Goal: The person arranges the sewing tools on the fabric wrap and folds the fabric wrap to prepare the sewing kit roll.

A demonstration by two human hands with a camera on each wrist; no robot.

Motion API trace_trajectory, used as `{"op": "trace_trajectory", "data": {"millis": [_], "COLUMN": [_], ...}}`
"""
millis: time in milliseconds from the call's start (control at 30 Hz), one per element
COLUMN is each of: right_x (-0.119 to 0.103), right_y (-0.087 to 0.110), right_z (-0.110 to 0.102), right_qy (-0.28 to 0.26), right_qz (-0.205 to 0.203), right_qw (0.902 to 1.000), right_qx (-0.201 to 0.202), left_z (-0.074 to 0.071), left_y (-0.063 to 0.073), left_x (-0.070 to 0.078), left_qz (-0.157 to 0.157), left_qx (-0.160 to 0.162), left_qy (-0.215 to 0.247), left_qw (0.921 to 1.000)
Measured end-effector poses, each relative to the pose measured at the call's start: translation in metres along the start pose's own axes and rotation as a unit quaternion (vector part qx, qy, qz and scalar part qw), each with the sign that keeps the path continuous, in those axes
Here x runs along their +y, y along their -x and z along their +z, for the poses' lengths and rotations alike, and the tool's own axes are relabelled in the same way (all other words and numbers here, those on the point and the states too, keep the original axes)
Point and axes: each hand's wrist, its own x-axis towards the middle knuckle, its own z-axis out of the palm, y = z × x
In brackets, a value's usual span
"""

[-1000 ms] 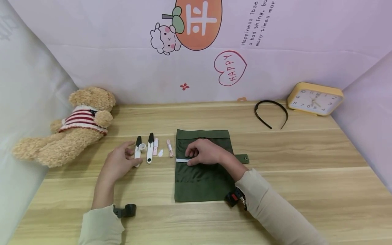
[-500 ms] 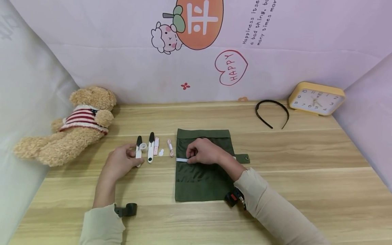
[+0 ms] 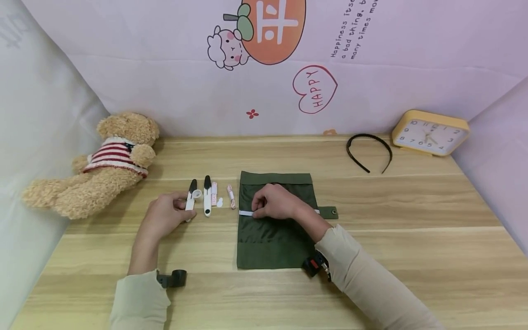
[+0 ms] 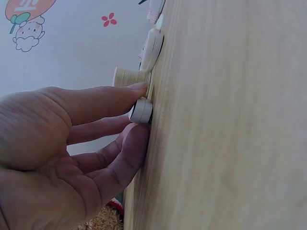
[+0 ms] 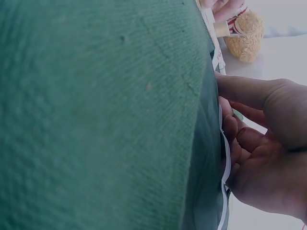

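My left hand pinches a slim white tool with a black cap between thumb and fingers, low over the wooden table; its white end shows between the fingertips in the left wrist view. Touching that tool is a small thread spool. My right hand is over the unfolded dark green cloth pouch, its fingers curled at the white strap that crosses the pouch. In the right wrist view, the white strap runs along those fingers, and cloth fills much of the picture.
Right of the left hand lie a second black-capped white tool, a pink-and-white folded tape, a small white piece and a tied pink-white bundle. Farther off are a teddy bear, a black headband and a yellow clock.
The whole head view has shifted slightly, so everything sits a little farther right and higher. Both hands keep their places at the tool and strap.
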Motion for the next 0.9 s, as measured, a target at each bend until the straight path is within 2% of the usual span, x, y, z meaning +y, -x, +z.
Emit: {"op": "trace_trajectory", "data": {"millis": [267, 500, 733, 900], "right_x": [-0.001, -0.001, -0.003, -0.004], "right_y": [0.0, 0.0, 0.001, 0.001], "right_z": [-0.001, 0.0, -0.001, -0.002], "right_qy": [0.002, 0.001, 0.01, 0.011], "right_qz": [-0.007, -0.004, -0.007, -0.008], "right_qw": [1.0, 1.0, 0.9999, 0.9999], "right_qx": [-0.001, -0.001, -0.002, 0.0], "left_z": [-0.001, 0.0, -0.007, -0.012], "left_y": [0.002, 0.003, 0.006, 0.007], "left_x": [0.001, -0.001, -0.004, -0.004], "left_qz": [-0.018, -0.008, -0.022, -0.019], "left_qx": [0.001, 0.015, 0.007, 0.019], "left_qy": [-0.009, -0.009, -0.018, -0.028], "left_qw": [0.9998, 0.9998, 0.9996, 0.9992]}}
